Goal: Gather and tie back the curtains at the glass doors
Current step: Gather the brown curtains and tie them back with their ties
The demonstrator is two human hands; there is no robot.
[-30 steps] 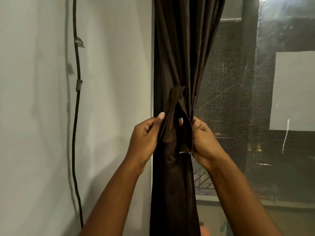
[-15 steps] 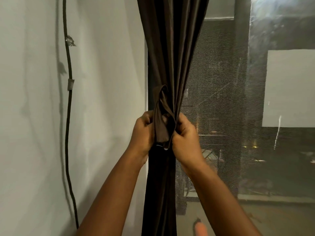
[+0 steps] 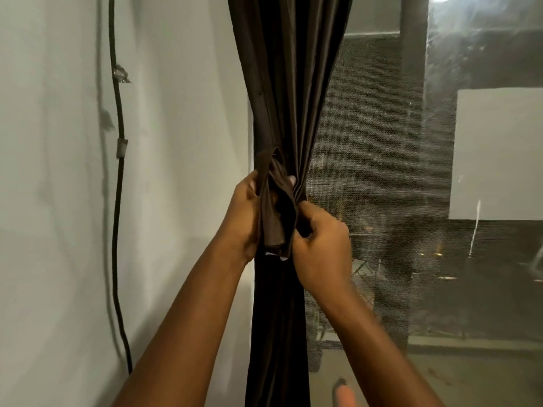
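Beside the glass door (image 3: 440, 201), the left hand (image 3: 244, 218) and right hand (image 3: 321, 248) are each holding a tight grip on the tie-back (image 3: 276, 210) around the gathered curtain (image 3: 288, 83), soft, probably slippery fabric best pinched at its waist.

A plain white painted wall (image 3: 58, 201) fills the left side, with a thin black cable (image 3: 119, 230) running down it — fixed in two places by scraps of tape. To the right stands a glass door pane covered by dark fine mesh screen (image 3: 367, 171), and beside it a dark upright door frame post (image 3: 412, 39). Beyond the glass it is dim — a pale rectangular panel (image 3: 499, 154) shows, and small lights glint lower down.
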